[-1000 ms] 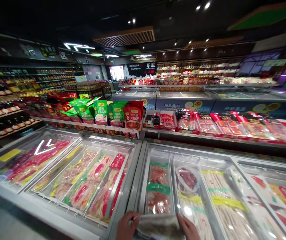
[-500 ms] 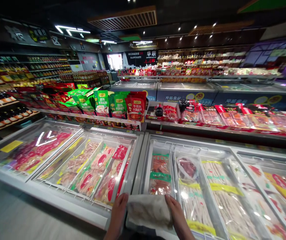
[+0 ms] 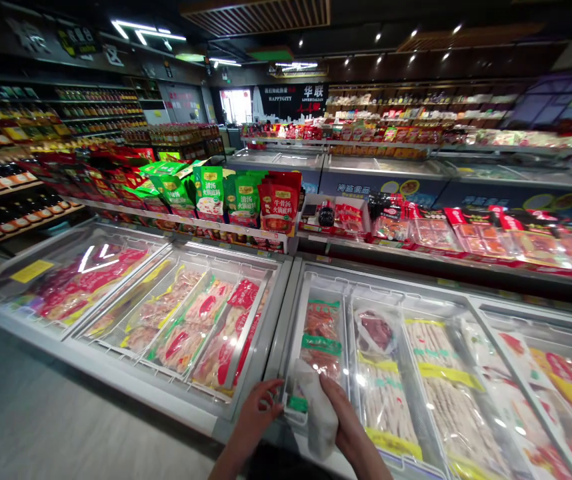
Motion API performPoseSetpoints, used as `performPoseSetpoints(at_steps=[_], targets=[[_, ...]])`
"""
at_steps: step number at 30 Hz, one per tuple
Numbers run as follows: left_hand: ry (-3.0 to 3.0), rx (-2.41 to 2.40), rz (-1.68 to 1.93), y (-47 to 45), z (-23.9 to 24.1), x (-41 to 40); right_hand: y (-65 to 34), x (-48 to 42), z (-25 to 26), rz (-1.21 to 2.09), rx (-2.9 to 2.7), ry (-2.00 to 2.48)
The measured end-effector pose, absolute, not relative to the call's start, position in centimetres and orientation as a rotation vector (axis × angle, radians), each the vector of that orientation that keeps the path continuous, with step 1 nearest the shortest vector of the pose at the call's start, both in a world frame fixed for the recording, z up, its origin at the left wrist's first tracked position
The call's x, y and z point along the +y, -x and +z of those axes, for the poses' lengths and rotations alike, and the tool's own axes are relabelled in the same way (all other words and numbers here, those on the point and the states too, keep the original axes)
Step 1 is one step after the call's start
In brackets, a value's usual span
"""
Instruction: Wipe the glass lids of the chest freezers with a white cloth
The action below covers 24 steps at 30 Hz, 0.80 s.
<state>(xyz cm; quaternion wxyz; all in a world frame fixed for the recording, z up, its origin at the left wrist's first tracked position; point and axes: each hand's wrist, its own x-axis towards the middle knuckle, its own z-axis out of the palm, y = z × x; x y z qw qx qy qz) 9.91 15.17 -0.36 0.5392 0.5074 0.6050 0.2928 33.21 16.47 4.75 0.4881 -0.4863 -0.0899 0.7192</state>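
A folded greyish-white cloth (image 3: pixel 320 417) hangs over the near edge of the right chest freezer (image 3: pixel 282 320). My right hand (image 3: pixel 341 413) is closed on the cloth's right side, thumb toward its top. On the left, my left hand (image 3: pixel 259 408) is off the cloth with its fingers loosely curved and apart, nothing in them. It hovers by the freezer's near corner, close to a white wire basket. Beyond the cloth, inside the freezer, lie green-banded packs of reddish meat (image 3: pixel 322 333).
To the left stands another chest freezer (image 3: pixel 216 420) with bagged frozen food. Bagged white strips (image 3: pixel 433 367) fill baskets at right. A shelf behind carries green and red soup-base pouches (image 3: pixel 241 200) and red trays of packed food (image 3: pixel 431 230). Bottle shelves (image 3: pixel 16 180) line the far left.
My left hand has let go of the cloth and moved slightly right. The cloth has turned from lying level between both hands to hanging upright in my right hand.
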Motion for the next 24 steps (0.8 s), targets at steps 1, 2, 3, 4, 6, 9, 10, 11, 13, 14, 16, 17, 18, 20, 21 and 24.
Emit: performPoseSetpoints(at_steps=[1,2,3,4,6,9,10,11,13,14,16,17,18,20,21,24], targets=[[-1.224,1.472,0.704,-10.0,-0.3,14.9,-32.9,16.6,4.7,1.777,-0.234,1.161],[-1.238,1.504,0.71,-10.0,-0.2,14.7,-32.6,16.7,4.6,1.807,-0.247,1.143],[-1.247,1.533,0.719,-9.9,-0.2,14.5,-32.3,16.9,4.5,1.843,-0.256,1.128],[-1.256,1.555,0.728,-9.7,-0.2,14.4,-32.0,17.0,4.3,1.878,-0.259,1.123],[-1.278,1.581,0.74,-9.3,-0.3,14.3,-31.4,17.4,4.0,1.947,-0.251,1.134],[-1.34,1.59,0.786,-8.2,-0.1,14.5,-30.3,18.4,3.9,2.03,-0.246,1.143],[-1.347,1.591,0.809,-7.8,0.1,14.7,-29.8,18.8,3.9,2.051,-0.257,1.144],[-1.332,1.601,0.833,-7.3,0.3,14.9,-29.3,19.2,3.9,2.063,-0.271,1.143],[-1.226,1.641,0.855,-5.8,0.9,15.2,-28.0,20.1,3.7,2.046,-0.29,1.167],[-1.152,1.674,0.856,-4.9,1.2,15.3,-27.1,20.5,3.4,2.021,-0.293,1.189],[-1.023,1.735,0.858,-2.4,1.8,15.5,-25.0,21.2,2.9,1.957,-0.302,1.237],[-0.98,1.759,0.866,-0.8,2.0,15.6,-23.6,21.4,2.5,1.931,-0.311,1.256],[-0.949,1.781,0.885,1.0,2.2,15.7,-22.0,21.6,2.2,1.916,-0.325,1.265],[-0.904,1.82,0.929,5.1,2.4,15.8,-17.9,21.8,1.5,1.92,-0.361,1.257],[-0.88,1.841,0.954,7.5,2.5,15.8,-15.5,21.8,1.2,1.939,-0.377,1.247],[-0.791,1.913,1.045,15.6,3.0,15.4,-6.4,21.6,0.5,1.998,-0.378,1.228]])
